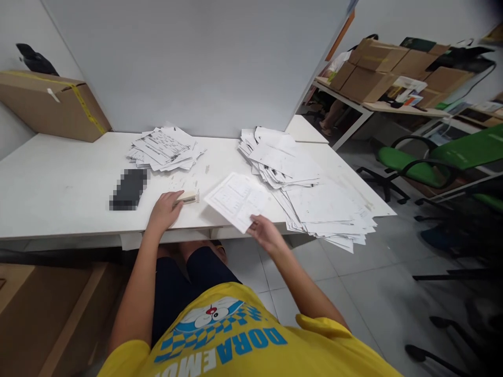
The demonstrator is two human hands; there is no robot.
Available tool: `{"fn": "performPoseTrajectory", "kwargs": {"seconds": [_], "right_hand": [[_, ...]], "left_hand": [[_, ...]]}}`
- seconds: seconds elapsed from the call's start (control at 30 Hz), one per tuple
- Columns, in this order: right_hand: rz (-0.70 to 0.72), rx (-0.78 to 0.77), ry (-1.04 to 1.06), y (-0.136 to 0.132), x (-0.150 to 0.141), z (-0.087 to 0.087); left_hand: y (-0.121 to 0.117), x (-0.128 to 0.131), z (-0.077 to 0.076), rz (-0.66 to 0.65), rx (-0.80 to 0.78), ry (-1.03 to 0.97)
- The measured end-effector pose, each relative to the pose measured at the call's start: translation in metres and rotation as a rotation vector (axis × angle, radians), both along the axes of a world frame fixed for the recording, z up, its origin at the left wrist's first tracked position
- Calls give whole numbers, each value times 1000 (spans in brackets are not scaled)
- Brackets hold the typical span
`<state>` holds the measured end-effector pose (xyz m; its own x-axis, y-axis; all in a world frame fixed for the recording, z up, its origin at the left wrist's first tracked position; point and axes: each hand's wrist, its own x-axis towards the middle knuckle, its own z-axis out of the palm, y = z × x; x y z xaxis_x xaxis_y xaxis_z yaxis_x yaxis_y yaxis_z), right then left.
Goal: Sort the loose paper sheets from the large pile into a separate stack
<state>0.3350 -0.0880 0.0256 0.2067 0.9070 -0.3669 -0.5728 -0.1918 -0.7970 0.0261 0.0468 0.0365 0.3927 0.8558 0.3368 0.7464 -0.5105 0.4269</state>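
Observation:
My left hand (165, 209) is closed around the near end of a small cream-coloured stapler (190, 197) lying on the white table (78, 222). Between the thumb and fingers of my right hand (267, 233) is the corner of a printed sheet of paper (236, 199), tilted above the table's front edge. Whether it is one sheet or a few together, I cannot tell. Behind the stapler lies a loose pile of printed papers (165, 149). To the right of the held sheet are a second pile of papers (275, 154) and a larger stack (326, 207) overhanging the front edge.
A dark, pixelated flat object (129, 189) lies left of my left hand. A grey panel (196, 63) rises behind the table. At the far left stands a cardboard box (51, 102). Green chairs (408, 162) and a desk with boxes (373, 73) are on the right.

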Motion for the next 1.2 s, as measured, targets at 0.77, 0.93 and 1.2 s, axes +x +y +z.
{"fn": "performPoseTrajectory", "kwargs": {"seconds": [0.77, 0.93, 1.2], "right_hand": [[-83, 16, 16, -39, -97, -21], [-42, 27, -29, -54, -93, -30], [-230, 55, -62, -32, -29, -30]], "left_hand": [[-158, 87, -47, 371, -559, -1217], [-154, 96, -43, 295, -763, -1315], [-142, 78, -41, 356, -780, -1148]]}}
